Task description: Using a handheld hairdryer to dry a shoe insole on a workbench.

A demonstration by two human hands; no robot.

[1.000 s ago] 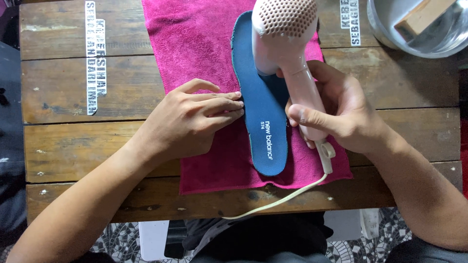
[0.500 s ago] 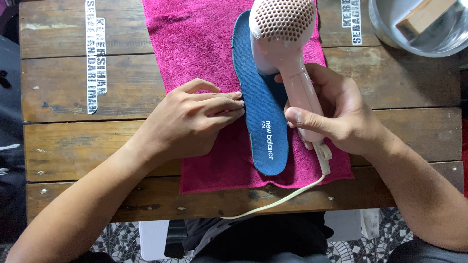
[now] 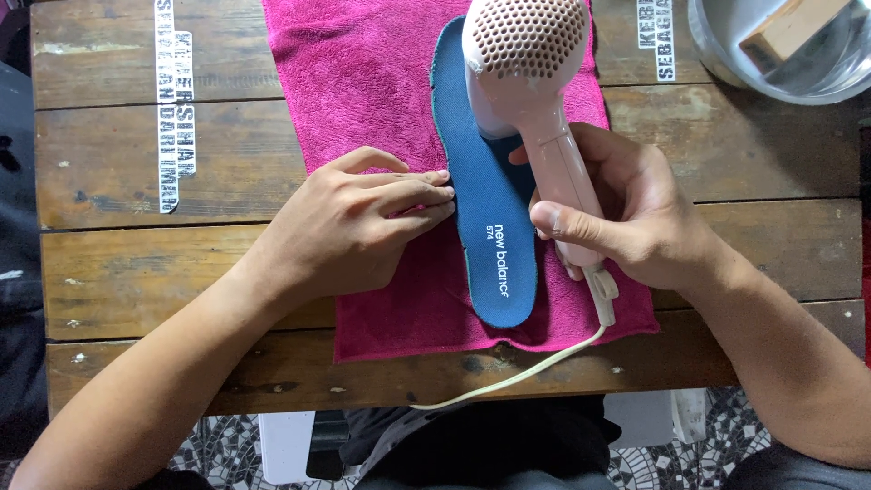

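Hair dryer (image 3: 531, 82) shifted slightly; my right hand (image 3: 626, 218) clenched on handle. Left hand (image 3: 358, 222) fingers together, pinning blue insole (image 3: 490, 227) edge.

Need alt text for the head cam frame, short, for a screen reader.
Seen from above, a person's right hand holds a pale pink hair dryer over a blue shoe insole lying on a magenta towel, while the left hand presses fingertips at the insole's edge. The towel covers a worn wooden table; a metal bowl sits at the top right corner.
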